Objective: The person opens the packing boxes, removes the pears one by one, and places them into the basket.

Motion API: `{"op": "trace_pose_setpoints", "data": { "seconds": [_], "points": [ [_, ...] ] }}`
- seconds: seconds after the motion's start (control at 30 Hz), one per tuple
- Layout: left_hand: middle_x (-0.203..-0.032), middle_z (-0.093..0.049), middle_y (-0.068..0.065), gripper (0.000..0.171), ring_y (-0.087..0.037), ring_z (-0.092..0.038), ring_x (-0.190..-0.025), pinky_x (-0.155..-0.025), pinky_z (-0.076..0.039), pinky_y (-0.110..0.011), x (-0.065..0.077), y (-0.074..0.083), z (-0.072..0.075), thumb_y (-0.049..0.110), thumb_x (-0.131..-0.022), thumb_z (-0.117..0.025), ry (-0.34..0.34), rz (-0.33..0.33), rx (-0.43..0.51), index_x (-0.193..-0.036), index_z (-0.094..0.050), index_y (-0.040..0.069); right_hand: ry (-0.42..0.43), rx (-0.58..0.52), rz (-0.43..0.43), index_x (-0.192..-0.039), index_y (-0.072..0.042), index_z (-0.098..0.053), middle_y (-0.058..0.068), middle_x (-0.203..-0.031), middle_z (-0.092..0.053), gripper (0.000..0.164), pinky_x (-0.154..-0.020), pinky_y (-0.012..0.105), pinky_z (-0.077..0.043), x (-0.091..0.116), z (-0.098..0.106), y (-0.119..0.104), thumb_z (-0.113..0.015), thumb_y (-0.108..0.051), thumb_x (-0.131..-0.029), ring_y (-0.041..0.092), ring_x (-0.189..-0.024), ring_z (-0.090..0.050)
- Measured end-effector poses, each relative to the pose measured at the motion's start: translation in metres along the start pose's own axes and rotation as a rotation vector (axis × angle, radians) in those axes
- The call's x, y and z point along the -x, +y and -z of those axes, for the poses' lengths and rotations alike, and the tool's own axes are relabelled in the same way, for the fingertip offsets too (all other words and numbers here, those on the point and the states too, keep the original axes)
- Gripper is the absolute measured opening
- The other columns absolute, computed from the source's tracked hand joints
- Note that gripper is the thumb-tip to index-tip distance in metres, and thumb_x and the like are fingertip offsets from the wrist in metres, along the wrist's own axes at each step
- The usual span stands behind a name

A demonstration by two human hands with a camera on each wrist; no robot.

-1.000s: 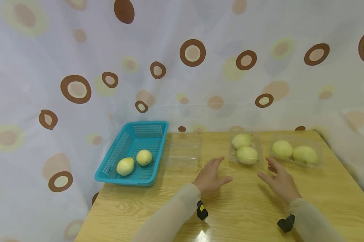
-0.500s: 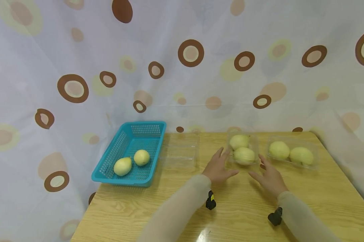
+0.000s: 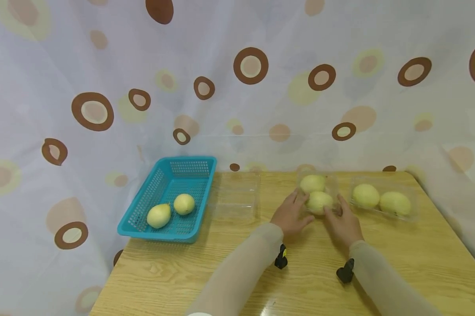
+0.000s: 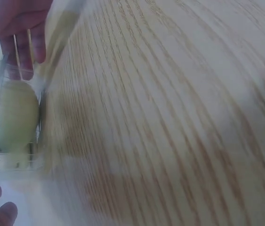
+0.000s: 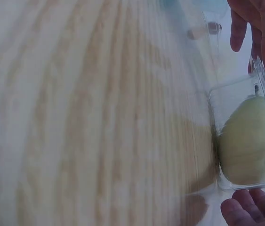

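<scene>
Nearest, in beige sleeves [image 3: 245, 265], the left hand [image 3: 292, 217] and the right hand [image 3: 343, 224] have fingers spread and thumbs apart around the near end of a clear thin-walled plastic box [image 3: 331, 183]; whether they press its walls I cannot tell. The box lies toward the back edge of the light-brown wooden worktop [image 3: 154, 272], right of the middle, with two pale yellow-green pears [image 3: 319, 202] inside. It looks light, smooth and apt to flex, the fruit probably giving most of the weight and bruising easily, so low on opposite side walls seems the best hold. Near the right back corner lies a similar filled box [image 3: 414, 202]; at the left back corner, a blue perforated plastic basket [image 3: 155, 237] carrying two pears [image 3: 183, 204], with another clear plastic box [image 3: 237, 193] just beside it. Behind the back edge hangs a white ring-patterned cloth [image 3: 221, 114]
</scene>
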State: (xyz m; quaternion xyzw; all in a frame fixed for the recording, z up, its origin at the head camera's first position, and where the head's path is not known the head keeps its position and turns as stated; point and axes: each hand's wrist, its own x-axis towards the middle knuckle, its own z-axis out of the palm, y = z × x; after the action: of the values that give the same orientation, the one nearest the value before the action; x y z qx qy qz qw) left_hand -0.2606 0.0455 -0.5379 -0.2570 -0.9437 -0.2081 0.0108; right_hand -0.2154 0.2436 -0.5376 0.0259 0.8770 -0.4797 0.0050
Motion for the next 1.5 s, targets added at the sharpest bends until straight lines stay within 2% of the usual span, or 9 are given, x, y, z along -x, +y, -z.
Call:
{"op": "trace_pose_setpoints", "data": {
  "seconds": [0.27,0.4,0.6,0.93,1.03,1.1,1.2,1.37,1.5],
  "points": [
    [-0.16,-0.015,-0.005,0.068,-0.02,-0.028,-0.141,-0.108,-0.034,-0.034,0.0,0.002,-0.007,0.046,-0.094,-0.059,0.029,0.034,0.008,-0.152,-0.029,0.026,0.071,-0.09,-0.045,-0.155,-0.013,-0.013,0.025,-0.146,-0.036,0.082,-0.103,0.064,-0.03,-0.006,-0.005,0.006,-0.04,-0.062,-0.095,0.047,-0.132,-0.033],
    [-0.159,-0.016,-0.007,0.069,-0.021,-0.032,-0.139,-0.107,-0.036,-0.034,-0.001,0.002,-0.011,0.042,-0.093,-0.062,0.063,0.036,0.012,-0.152,-0.03,0.026,0.107,-0.099,-0.037,-0.155,-0.014,-0.018,0.025,-0.143,-0.042,0.079,-0.103,0.062,-0.032,-0.009,-0.007,0.007,-0.04,-0.06,-0.095,0.045,-0.13,-0.038],
    [-0.159,-0.016,-0.007,0.07,-0.023,-0.033,-0.139,-0.105,-0.038,-0.035,0.002,0.003,-0.009,0.041,-0.093,-0.063,0.065,0.061,0.017,-0.152,-0.029,0.026,0.133,-0.082,-0.032,-0.154,-0.012,-0.021,0.026,-0.141,-0.044,0.075,-0.102,0.061,-0.033,-0.013,-0.009,0.005,-0.04,-0.057,-0.097,0.044,-0.128,-0.04],
    [-0.155,-0.026,-0.01,0.067,-0.023,-0.036,-0.137,-0.103,-0.041,-0.033,0.011,0.004,-0.005,0.043,-0.092,-0.062,0.092,0.038,-0.105,-0.15,-0.035,0.024,0.101,-0.089,-0.034,-0.154,-0.015,-0.023,0.025,-0.145,-0.039,0.073,-0.101,0.065,-0.03,-0.013,-0.007,0.002,-0.038,-0.058,-0.097,0.046,-0.132,-0.035],
    [-0.154,-0.029,-0.011,0.067,-0.023,-0.035,-0.137,-0.104,-0.04,-0.033,0.015,0.004,-0.006,0.042,-0.092,-0.063,0.113,0.02,-0.119,-0.15,-0.036,0.023,0.105,-0.082,-0.025,-0.154,-0.015,-0.024,0.024,-0.138,-0.046,0.071,-0.098,0.063,-0.034,-0.012,-0.008,0.003,-0.038,-0.056,-0.098,0.043,-0.129,-0.04],
    [-0.153,-0.03,-0.012,0.067,-0.022,-0.035,-0.138,-0.105,-0.039,-0.032,0.018,0.003,-0.007,0.042,-0.091,-0.063,0.128,0.013,-0.123,-0.149,-0.036,0.023,0.103,-0.081,-0.017,-0.154,-0.015,-0.025,0.023,-0.127,-0.05,0.07,-0.093,0.058,-0.038,-0.011,-0.01,0.004,-0.038,-0.055,-0.098,0.04,-0.121,-0.044],
    [-0.152,-0.032,-0.013,0.067,-0.022,-0.034,-0.138,-0.105,-0.038,-0.032,0.025,0.003,-0.008,0.041,-0.091,-0.064,0.152,0.006,-0.131,-0.149,-0.037,0.022,0.087,-0.08,-0.01,-0.154,-0.016,-0.025,0.022,-0.119,-0.051,0.068,-0.092,0.056,-0.038,-0.009,-0.012,0.005,-0.038,-0.054,-0.099,0.039,-0.119,-0.044],
    [-0.151,-0.033,-0.012,0.069,-0.023,-0.036,-0.136,-0.102,-0.042,-0.031,0.037,0.004,-0.008,0.037,-0.088,-0.068,0.185,0.008,-0.136,-0.148,-0.038,0.022,0.048,-0.088,-0.021,-0.155,-0.018,-0.021,0.025,-0.142,-0.042,0.068,-0.102,0.064,-0.03,-0.005,-0.015,0.006,-0.036,-0.055,-0.099,0.044,-0.132,-0.035],
    [-0.15,-0.033,-0.012,0.069,-0.023,-0.037,-0.135,-0.1,-0.045,-0.031,0.045,0.008,-0.006,0.037,-0.088,-0.068,0.185,0.021,-0.125,-0.149,-0.037,0.023,0.031,-0.088,-0.017,-0.155,-0.019,-0.019,0.025,-0.143,-0.041,0.067,-0.103,0.063,-0.029,-0.001,-0.015,0.004,-0.034,-0.054,-0.1,0.044,-0.132,-0.035]
  ]
}}
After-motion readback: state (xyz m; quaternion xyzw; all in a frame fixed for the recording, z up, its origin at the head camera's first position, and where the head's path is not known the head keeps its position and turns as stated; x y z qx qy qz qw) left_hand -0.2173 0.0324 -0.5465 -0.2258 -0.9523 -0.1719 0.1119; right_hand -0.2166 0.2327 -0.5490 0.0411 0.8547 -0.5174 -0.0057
